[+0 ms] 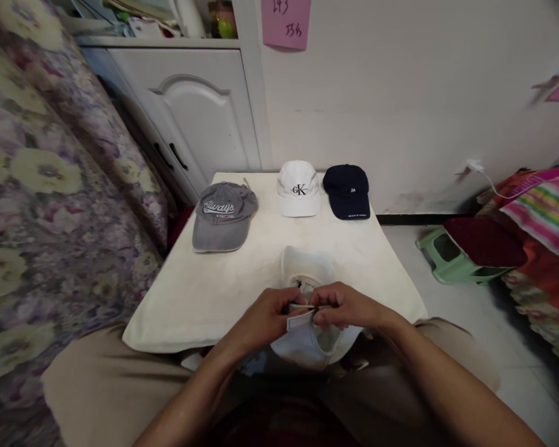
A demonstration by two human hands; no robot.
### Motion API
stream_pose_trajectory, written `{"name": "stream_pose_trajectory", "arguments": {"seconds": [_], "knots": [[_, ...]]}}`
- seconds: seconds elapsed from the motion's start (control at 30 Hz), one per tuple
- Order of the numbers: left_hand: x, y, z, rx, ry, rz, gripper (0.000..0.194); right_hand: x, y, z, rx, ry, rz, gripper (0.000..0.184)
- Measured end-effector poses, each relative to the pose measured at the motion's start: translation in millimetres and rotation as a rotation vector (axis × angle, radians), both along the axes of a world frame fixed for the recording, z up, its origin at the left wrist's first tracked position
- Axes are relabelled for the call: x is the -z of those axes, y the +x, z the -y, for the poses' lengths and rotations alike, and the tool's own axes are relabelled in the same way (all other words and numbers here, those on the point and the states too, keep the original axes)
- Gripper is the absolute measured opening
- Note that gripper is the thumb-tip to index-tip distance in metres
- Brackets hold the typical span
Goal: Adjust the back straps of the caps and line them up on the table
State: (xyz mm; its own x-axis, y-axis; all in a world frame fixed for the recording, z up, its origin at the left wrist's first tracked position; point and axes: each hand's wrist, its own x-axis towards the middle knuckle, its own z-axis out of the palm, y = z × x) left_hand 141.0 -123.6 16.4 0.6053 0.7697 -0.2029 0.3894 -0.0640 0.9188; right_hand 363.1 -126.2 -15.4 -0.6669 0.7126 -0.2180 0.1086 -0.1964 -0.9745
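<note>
Pale blue-white fabric baseball cap [293, 347] at middle of near edge, cream cloth-covered table [190, 298]. Left hand [276, 310] and right hand [342, 306] both pinch its narrow pale fabric strap [300, 320]. Judgement: keep strap flat, untwisted, ends aligned, tension light.

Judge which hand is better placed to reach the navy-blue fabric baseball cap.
Likely the right hand, nearer the navy-blue cap than the left hand, though both hold the pale-blue fabric baseball cap.
</note>
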Motion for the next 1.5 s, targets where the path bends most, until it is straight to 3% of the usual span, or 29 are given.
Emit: {"name": "stream_pose_trajectory", "arguments": {"seconds": [0.37, 0.73, 0.87, 1.03, 1.3, 1.5], "knots": [[-3.8, -22.5, -11.7, -0.023, 0.009, 0.122, 0.024, 2.4, 2.9, -3.9, 0.035, 0.009, 0.082, 0.023], [0.6, -22.6, -11.7, -0.039, -0.005, 0.139, 0.023, 6.1, 3.6, -5.5, 0.029, -0.023, 0.030, 0.019], [1.3, -21.5, -11.3, 0.014, -0.028, 0.096, 0.018, 7.2, 7.3, -8.1, -0.030, -0.059, -0.038, 0.021], [-3.3, -9.9, -3.8, 0.083, 0.072, -0.022, 0.018, 3.1, 7.8, -4.8, -0.039, -0.086, -0.076, 0.025], [-0.6, -0.4, -3.1, -0.013, -0.035, 0.013, 0.018, -0.2, 10.9, -5.3, -0.044, -0.061, -0.064, 0.026], [0.7, -1.0, -5.2, -0.014, -0.042, 0.015, 0.017, 1.8, 10.3, -4.9, -0.013, -0.019, -0.066, 0.020]]}}
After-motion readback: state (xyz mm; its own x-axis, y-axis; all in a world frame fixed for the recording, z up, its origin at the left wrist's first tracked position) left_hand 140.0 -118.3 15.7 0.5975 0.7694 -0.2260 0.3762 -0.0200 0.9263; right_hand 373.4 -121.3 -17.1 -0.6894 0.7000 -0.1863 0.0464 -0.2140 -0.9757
